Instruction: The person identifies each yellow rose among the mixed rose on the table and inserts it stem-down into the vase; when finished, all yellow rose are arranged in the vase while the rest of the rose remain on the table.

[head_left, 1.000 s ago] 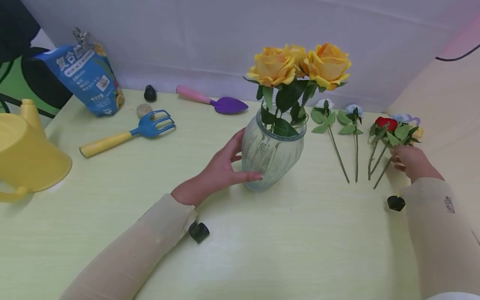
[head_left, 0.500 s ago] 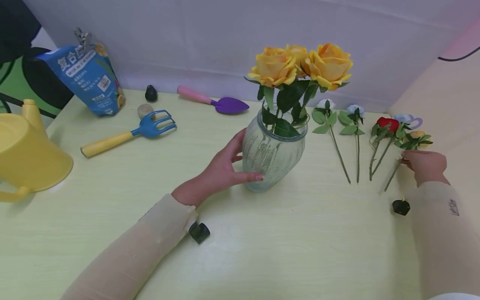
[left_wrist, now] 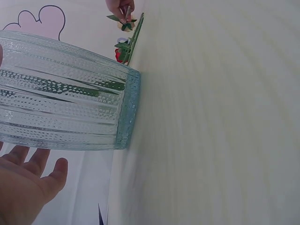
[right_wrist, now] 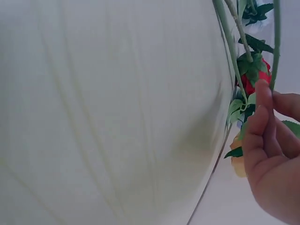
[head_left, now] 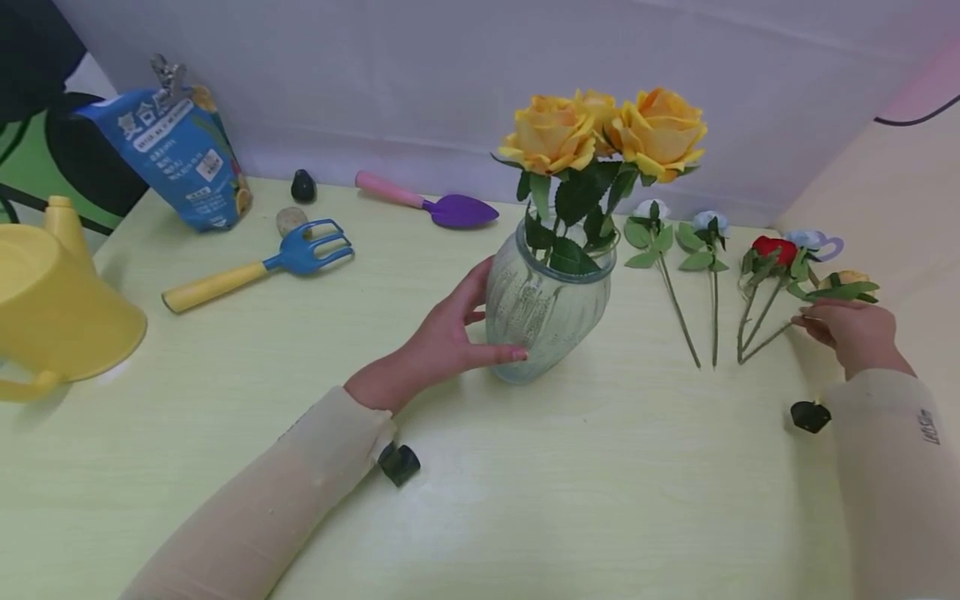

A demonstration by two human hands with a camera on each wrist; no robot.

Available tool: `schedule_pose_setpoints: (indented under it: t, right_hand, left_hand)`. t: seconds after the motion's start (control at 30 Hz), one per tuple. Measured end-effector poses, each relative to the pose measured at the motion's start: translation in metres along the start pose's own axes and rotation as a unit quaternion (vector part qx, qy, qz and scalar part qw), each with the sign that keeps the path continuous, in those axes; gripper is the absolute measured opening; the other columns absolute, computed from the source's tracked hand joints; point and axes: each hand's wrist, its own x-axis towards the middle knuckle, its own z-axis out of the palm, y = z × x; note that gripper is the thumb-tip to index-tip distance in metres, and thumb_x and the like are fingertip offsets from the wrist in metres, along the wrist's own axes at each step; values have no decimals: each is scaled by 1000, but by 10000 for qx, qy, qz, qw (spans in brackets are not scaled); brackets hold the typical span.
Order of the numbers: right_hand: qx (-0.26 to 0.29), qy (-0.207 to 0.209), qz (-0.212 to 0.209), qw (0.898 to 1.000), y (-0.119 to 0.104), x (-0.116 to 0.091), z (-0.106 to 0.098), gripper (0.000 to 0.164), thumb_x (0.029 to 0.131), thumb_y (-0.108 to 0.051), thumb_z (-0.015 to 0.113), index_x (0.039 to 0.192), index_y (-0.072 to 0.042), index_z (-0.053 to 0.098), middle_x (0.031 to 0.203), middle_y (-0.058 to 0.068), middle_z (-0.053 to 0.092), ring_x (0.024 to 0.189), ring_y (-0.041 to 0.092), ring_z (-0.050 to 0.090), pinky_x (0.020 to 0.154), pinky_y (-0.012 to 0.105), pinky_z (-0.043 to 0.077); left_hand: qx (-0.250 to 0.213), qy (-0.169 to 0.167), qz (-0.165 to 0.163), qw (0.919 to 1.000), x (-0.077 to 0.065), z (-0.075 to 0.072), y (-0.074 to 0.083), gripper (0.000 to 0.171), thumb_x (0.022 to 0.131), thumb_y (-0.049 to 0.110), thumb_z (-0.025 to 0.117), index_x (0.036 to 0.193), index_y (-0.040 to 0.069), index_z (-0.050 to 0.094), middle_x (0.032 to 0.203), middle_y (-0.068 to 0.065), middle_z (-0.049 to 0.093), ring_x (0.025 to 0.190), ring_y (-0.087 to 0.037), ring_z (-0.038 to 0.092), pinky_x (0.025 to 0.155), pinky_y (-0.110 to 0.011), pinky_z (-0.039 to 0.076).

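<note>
My left hand (head_left: 450, 333) holds the side of a ribbed clear glass vase (head_left: 547, 317), thumb across its front and fingers behind. Yellow roses (head_left: 551, 133) with dark leaves rise from the vase, which leans slightly on the table. At the far right, my right hand (head_left: 851, 329) pinches the stem of a smaller yellow rose (head_left: 851, 279); in the right wrist view that stem (right_wrist: 276, 42) runs between thumb and fingertips. Beside it lie a red rose (head_left: 774, 248) and a pale blue flower (head_left: 806, 239). The left wrist view shows the vase (left_wrist: 61, 93) up close.
A white flower (head_left: 650, 210) and another pale blue one (head_left: 710, 222) lie right of the vase. Farther left are a purple trowel (head_left: 461, 212), a blue hand fork (head_left: 303, 254), two stones (head_left: 302, 187), a blue pouch (head_left: 176, 167) and a yellow watering can (head_left: 67, 317).
My right hand has moved right with the small yellow rose, drawing it away from the red one, and the stem now slants more. The left hand and the vase stay put.
</note>
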Motion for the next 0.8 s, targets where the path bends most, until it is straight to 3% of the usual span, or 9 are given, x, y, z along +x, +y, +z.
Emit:
schedule_pose_setpoints:
  t: [0.17,0.27,0.47,0.57,0.8]
  right_hand:
    - [305,-60,-412,9987,-3,-7,10,14,76,-1,73,69,-13,72,70,-1,67,64,13,67,64,22,54]
    - [805,3,-623,9948,-7,-11,21,12,73,0,75,75,-10,72,73,1,68,66,14,67,64,23,55]
    - [1842,-39,-1201,9755,-18,-34,57,29,70,4,76,97,-5,68,89,4,66,68,17,67,65,24,55]
    - [2444,-50,-1605,9563,-26,-53,81,35,71,7,74,104,-2,66,96,6,63,67,19,66,65,24,55]
    - [3413,62,-2956,8922,-48,-104,135,37,73,10,72,108,4,61,96,12,58,71,26,63,68,29,54]
  left_hand:
    - [3,12,43,10000,0,-1,0,100,71,18,81,147,24,18,143,6,35,124,-17,42,99,-38,38]
    - [-7,14,66,10000,0,0,0,100,71,17,81,147,23,18,143,5,35,124,-17,41,98,-38,39]
    - [-20,1,84,10000,0,1,-1,99,71,17,81,147,22,18,143,5,36,124,-17,42,98,-38,38]
    - [-20,-7,64,10000,0,1,-1,100,71,17,81,147,23,18,142,6,36,124,-16,41,99,-38,38]
    - [-31,18,88,10000,0,0,-1,100,71,18,81,147,23,18,143,6,36,124,-16,42,98,-36,38]
